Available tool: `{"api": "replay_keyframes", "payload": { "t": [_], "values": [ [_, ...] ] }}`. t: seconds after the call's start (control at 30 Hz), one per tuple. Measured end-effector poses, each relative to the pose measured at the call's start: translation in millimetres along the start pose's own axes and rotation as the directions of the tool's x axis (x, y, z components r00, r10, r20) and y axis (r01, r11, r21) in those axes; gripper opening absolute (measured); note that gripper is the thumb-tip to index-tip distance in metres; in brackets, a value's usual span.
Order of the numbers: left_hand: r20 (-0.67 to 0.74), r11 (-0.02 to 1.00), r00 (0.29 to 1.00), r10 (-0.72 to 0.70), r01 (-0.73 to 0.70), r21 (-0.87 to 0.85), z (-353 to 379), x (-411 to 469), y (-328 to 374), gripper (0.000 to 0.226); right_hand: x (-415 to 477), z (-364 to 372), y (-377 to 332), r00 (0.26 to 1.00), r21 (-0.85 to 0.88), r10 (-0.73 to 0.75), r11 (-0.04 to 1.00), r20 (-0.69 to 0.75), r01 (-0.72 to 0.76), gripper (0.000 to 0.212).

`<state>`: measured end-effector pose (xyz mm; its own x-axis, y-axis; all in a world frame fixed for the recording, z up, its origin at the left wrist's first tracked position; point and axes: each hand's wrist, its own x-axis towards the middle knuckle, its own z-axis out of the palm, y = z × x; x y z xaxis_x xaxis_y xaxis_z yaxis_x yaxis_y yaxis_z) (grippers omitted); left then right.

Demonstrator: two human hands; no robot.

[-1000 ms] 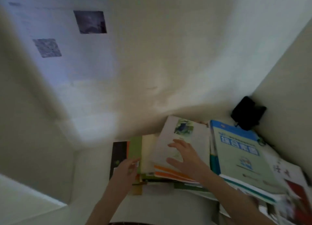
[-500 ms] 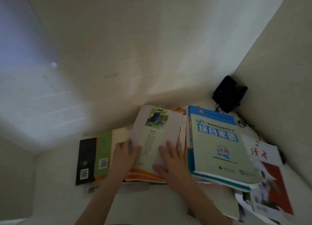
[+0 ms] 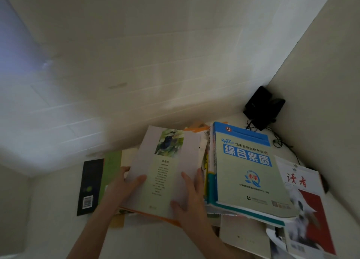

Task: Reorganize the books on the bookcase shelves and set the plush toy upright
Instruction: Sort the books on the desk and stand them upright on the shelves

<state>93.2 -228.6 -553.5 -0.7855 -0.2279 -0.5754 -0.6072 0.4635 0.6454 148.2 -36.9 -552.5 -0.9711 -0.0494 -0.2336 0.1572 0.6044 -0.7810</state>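
Note:
A pale book with a bird picture (image 3: 165,161) lies on top of a pile in the middle of the white shelf. My left hand (image 3: 124,186) grips its left edge, thumb on the cover and fingers under it. My right hand (image 3: 190,198) lies flat on the cover's right side with straight fingers. Left of it lie a black book (image 3: 90,186) and a green book (image 3: 111,167). To the right sits a thick green-and-blue exam book (image 3: 249,173), then a red-and-white magazine (image 3: 307,206). No plush toy is in view.
A black device (image 3: 263,108) with trailing cables stands in the back right corner. White walls close the shelf at the back, left and right. Loose white papers (image 3: 243,233) stick out under the pile at the front right.
The view has closed in on the pile. My left hand has curled further round the bird book's left edge, and my right hand stays flat on its cover.

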Motion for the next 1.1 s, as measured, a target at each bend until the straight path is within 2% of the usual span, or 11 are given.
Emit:
{"api": "replay_keyframes", "payload": {
  "t": [0.13, 0.23, 0.4, 0.57, 0.67, 0.77, 0.83, 0.9, 0.93, 1.0, 1.1],
  "values": [
    [0.037, 0.998, 0.999, -0.023, 0.026, -0.060, -9.0, -5.1, -7.6, 0.060, 2.6, -3.8, -6.7, 0.991, 0.115, 0.126, 0.985, 0.041, -0.130, 0.077],
    [0.097, 0.963, 0.994, -0.042, 0.066, -0.261, -16.3, -12.0, -22.8, 0.066, 2.8, -4.5, -14.5, 0.977, 0.162, 0.192, 0.965, 0.092, -0.205, 0.084],
    [0.113, 0.849, 0.991, -0.068, 0.117, -0.516, -21.9, -13.1, -35.2, 0.059, 9.0, -0.6, -30.1, 0.938, 0.365, 0.347, 0.874, -0.004, -0.322, 0.096],
    [0.156, 0.829, 0.987, -0.034, 0.115, -0.548, -21.5, -20.9, -29.2, 0.049, 17.2, -14.5, -53.8, 0.920, 0.691, 0.354, 0.623, 0.170, -0.368, 0.048],
    [0.156, 0.929, 0.988, 0.001, 0.056, -0.364, -23.5, -27.8, -19.7, 0.058, 14.7, -26.9, -74.7, 0.960, 0.715, 0.259, 0.651, 0.106, -0.255, 0.041],
    [-0.041, 0.958, 0.986, 0.163, -0.168, -0.234, -30.3, -40.1, 1.8, 0.067, 1.0, -40.5, -98.6, 0.993, 0.477, 0.074, 0.879, -0.091, -0.022, 0.051],
    [-0.084, 0.873, 0.953, 0.292, -0.301, -0.383, -39.2, -54.7, 22.0, 0.077, -9.0, -47.3, -114.1, 0.971, 0.089, -0.148, 0.982, -0.188, 0.167, 0.061],
    [0.046, 0.723, 0.931, 0.363, -0.250, -0.644, -43.5, -72.8, 41.7, 0.098, -15.1, -47.1, -125.0, 0.874, -0.393, -0.406, 0.874, -0.268, 0.286, 0.075],
    [0.107, 0.649, 0.915, 0.388, -0.189, -0.737, -42.6, -77.7, 49.7, 0.101, -15.8, -36.3, -127.2, 0.855, -0.510, -0.451, 0.815, -0.258, 0.276, 0.078],
    [0.132, 0.589, 0.923, 0.362, -0.117, -0.799, -34.7, -78.6, 55.7, 0.086, -19.7, -8.1, -128.1, 0.891, -0.601, -0.419, 0.762, -0.175, 0.240, 0.081],
    [0.008, 0.652, 0.995, 0.099, -0.059, -0.756, -15.0, -57.0, 24.2, 0.021, -14.3, 28.0, -106.2, 0.933, -0.540, -0.194, 0.772, 0.302, 0.335, 0.085]
  ]
}}
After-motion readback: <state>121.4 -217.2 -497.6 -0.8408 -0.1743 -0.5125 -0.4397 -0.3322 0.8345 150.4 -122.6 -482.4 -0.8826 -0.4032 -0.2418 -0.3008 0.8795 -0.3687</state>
